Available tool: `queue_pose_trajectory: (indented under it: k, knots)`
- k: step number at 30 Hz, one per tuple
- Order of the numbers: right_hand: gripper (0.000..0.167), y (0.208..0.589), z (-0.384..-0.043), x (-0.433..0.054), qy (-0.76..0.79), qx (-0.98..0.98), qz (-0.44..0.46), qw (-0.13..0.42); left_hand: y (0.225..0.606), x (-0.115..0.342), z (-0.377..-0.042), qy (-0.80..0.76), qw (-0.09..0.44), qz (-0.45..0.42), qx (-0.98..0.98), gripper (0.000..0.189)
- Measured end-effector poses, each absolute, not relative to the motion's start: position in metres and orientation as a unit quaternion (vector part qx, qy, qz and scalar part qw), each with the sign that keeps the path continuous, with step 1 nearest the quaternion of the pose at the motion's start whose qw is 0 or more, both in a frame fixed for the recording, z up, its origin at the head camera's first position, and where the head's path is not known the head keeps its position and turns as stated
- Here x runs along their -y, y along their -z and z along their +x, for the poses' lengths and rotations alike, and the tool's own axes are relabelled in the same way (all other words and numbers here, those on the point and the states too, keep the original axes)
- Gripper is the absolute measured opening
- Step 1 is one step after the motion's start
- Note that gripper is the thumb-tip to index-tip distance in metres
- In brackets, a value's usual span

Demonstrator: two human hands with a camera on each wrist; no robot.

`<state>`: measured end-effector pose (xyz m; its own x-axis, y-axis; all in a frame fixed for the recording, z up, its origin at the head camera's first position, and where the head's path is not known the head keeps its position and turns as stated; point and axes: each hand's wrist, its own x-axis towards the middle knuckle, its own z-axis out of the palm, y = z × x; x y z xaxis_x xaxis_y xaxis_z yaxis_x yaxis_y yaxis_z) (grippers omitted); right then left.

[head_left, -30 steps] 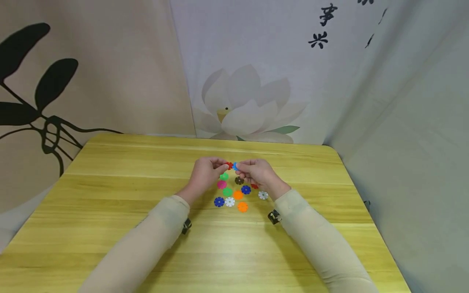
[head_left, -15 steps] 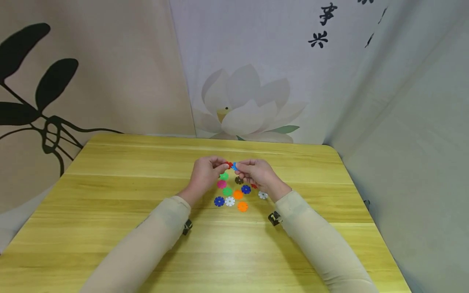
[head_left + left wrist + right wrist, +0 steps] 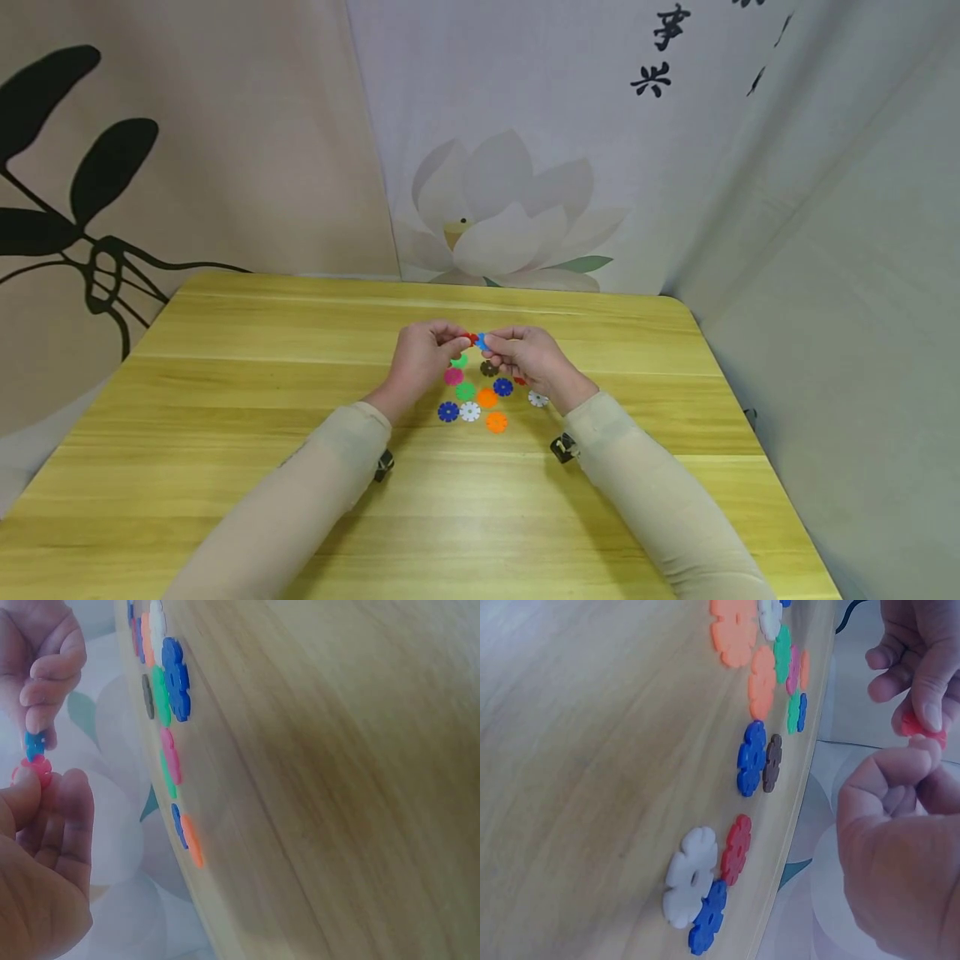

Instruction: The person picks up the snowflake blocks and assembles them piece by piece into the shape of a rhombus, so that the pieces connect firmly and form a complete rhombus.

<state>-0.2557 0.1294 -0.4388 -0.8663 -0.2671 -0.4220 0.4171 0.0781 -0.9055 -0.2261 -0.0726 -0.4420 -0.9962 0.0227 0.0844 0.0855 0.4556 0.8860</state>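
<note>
My left hand (image 3: 425, 360) pinches a red snowflake disc (image 3: 43, 768) between thumb and fingers. Facing it, my right hand (image 3: 534, 357) pinches a light blue snowflake disc (image 3: 34, 744), mostly covered by its fingertips. The two notched discs meet edge to edge, held up above the table. In the right wrist view the red disc (image 3: 911, 727) shows under the left thumb, and the blue one is hidden behind the right fingers. Below the hands lie a green disc (image 3: 460, 361) and a brown disc (image 3: 489, 368).
More flat discs lie loosely on the wooden table (image 3: 300, 500): pink (image 3: 453, 377), dark blue (image 3: 503, 387), orange (image 3: 497, 422) and white (image 3: 469, 411). Toward the right are a white disc (image 3: 691, 876) and a red disc (image 3: 736, 850). A printed curtain (image 3: 510, 167) hangs behind the table.
Both hands stay almost in place with the same two discs, which shift only very slightly between the fingertips. The discs on the table have not moved.
</note>
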Motion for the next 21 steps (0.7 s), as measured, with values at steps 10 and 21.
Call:
queue_pose_trajectory:
  k: [10, 21]
  knots:
    - [0.031, 0.439, -0.2548, -0.1303, 0.679, -0.687, 0.05, 0.252, 0.4421, 0.0719, -0.2262, 0.515, 0.018, -0.028, 0.857, 0.011]
    - [0.025, 0.4433, -0.2534, -0.1312, 0.685, -0.681, 0.057, 0.251, 0.4412, 0.069, -0.2219, 0.505, 0.032, -0.039, 0.862, 0.01]
